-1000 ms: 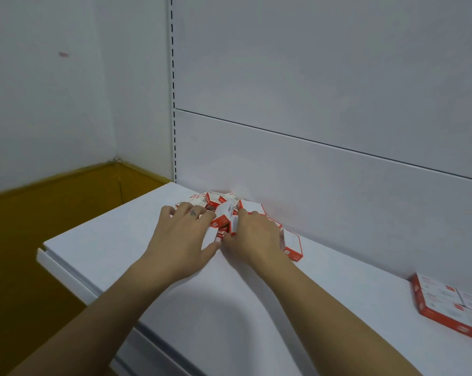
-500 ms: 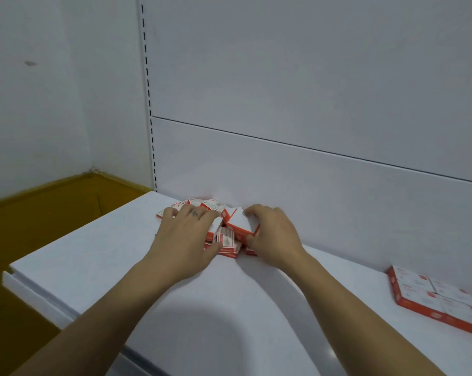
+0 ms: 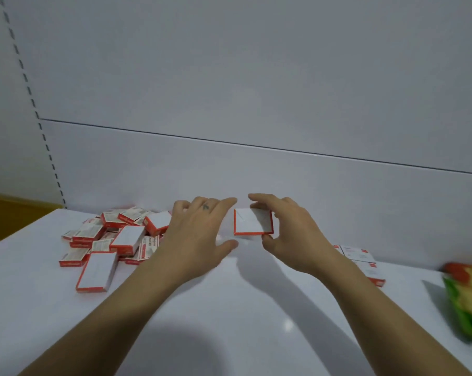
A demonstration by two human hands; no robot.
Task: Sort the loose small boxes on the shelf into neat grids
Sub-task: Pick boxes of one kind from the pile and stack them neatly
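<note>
Right grip (image 3: 291, 234): thumb under, fingers over a small box (image 3: 252, 222), pinching it by its red edges. White face toward the camera. The box is lifted clear, just right of the pile (image 3: 115, 234), and seems to be off the shelf (image 3: 229, 321), though contact is hard to judge.

Left grip (image 3: 194, 234): fingers spread and relaxed, holding nothing. It sits between the pile and the held box, thumb tip close to the box's lower left corner but apart from it.

Change over the last half second: both grips were down in the pile, the right one closing on a box. Now that box is out of the heap and the left grip is off it. The view has also swung right.

Well right of the pile, partly behind the right forearm, lies a flat group of boxes (image 3: 359, 256) set edge to edge. Further right is a blurred green and yellow packet (image 3: 470, 299).

Judgement: one box extracted, likely bound for the flat group. The pile is large and jumbled, so sorting is at an early stage.
</note>
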